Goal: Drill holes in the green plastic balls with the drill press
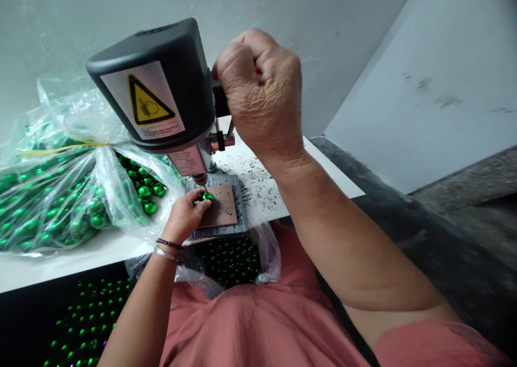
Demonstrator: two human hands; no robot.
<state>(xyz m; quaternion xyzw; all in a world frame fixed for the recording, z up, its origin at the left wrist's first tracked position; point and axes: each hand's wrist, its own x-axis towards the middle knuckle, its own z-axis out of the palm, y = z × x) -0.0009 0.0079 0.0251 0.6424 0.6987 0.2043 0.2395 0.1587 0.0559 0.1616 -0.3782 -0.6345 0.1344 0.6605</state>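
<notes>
Left hand pinches the shiny green ball, which I judge light, slippery and fragile, best held by its sides.

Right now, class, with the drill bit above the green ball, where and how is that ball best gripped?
Likely best: pinch the green ball by its rounded sides, coming low from the left, as the left hand does. The drill bit points down at its top, so fingertips should stay clear of that.
</notes>
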